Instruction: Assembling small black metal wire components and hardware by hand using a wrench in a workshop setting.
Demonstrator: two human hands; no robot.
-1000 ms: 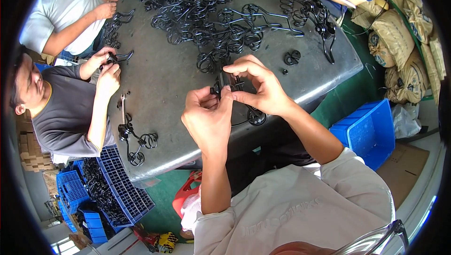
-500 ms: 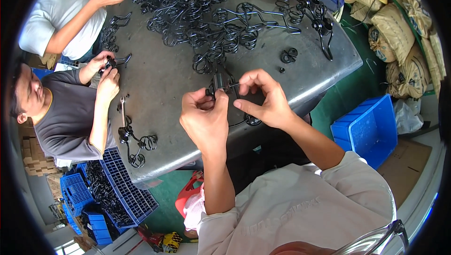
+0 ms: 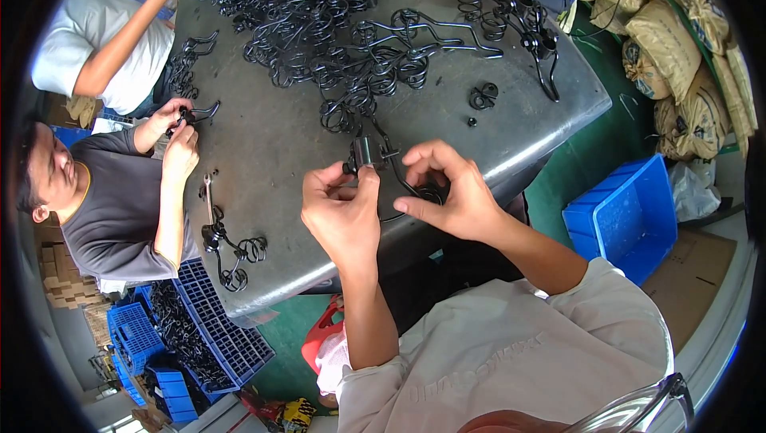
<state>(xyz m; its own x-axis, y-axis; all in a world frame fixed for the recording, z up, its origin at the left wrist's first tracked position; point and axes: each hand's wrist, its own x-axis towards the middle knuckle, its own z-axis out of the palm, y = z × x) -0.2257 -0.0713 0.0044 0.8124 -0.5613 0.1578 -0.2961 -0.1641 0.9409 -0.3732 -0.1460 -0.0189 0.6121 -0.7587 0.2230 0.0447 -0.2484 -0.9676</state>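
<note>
My left hand [image 3: 345, 213] is closed on a black cylindrical metal part [image 3: 366, 151], pinched between thumb and fingers above the table's near side. A thin bolt-like end sticks out of its right side. Close by on the right, my right hand [image 3: 463, 197] is open, thumb and index finger apart with no part visible between them. A bent black rod runs down behind the cylinder toward a black wire coil [image 3: 431, 192], which my right hand partly hides; whether the rod joins the cylinder I cannot tell.
Tangled black bent-wire parts [image 3: 311, 26] cover the grey metal table [image 3: 271, 138] at the back. A small coil piece [image 3: 483, 96] and a nut [image 3: 471, 122] lie to the right. Co-workers stand left and far. A wrench [image 3: 209, 193] lies left; a blue bin [image 3: 626, 213] stands right.
My right fingers have come off the thin bolt-like end and opened. Both hands and the cylinder have shifted slightly down and left in view. The far-left co-worker's hand has moved up and left.
</note>
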